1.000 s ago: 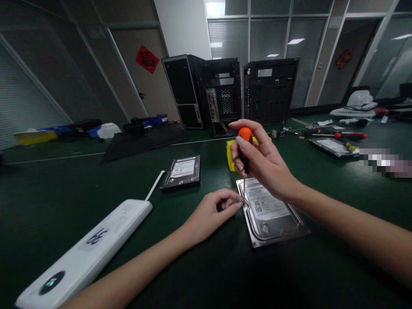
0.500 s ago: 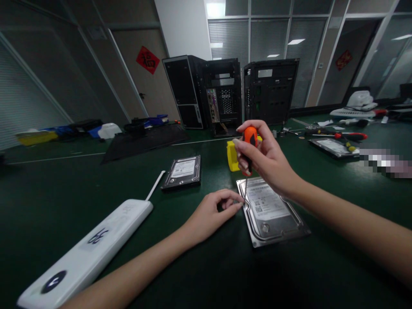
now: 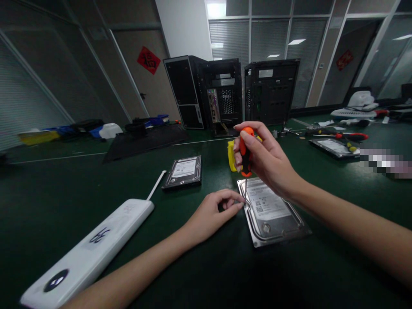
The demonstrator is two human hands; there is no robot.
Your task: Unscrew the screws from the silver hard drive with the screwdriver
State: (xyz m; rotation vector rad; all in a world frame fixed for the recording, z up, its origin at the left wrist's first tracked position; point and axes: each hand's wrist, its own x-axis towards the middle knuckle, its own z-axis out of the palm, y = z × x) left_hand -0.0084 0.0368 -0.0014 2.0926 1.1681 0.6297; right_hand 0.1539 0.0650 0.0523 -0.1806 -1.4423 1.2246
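My right hand (image 3: pixel 268 152) is wrapped round the orange and black handle of a screwdriver (image 3: pixel 246 161), held almost upright. The shaft runs down to the left edge of a silver hard drive (image 3: pixel 270 206), which lies label up on the green table. At that same edge, the thumb and index fingertips of my left hand (image 3: pixel 219 210) come together beside the screwdriver's tip. What lies between those fingertips is too small to make out. Behind my right hand, partly hidden, stands a yellow object (image 3: pixel 231 155).
A second hard drive (image 3: pixel 183 171) lies left of centre, near a long white device (image 3: pixel 96 246) marked 39. Black computer cases (image 3: pixel 272 92) stand at the back. On the right, another hard drive (image 3: pixel 333 147) lies beside red-handled pliers (image 3: pixel 352 136). A black mat (image 3: pixel 141 143) lies back left.
My right fingers have shifted on the screwdriver handle, the thumb now higher near its top, and the handle leans slightly further left. My left hand and the hard drive look the same.
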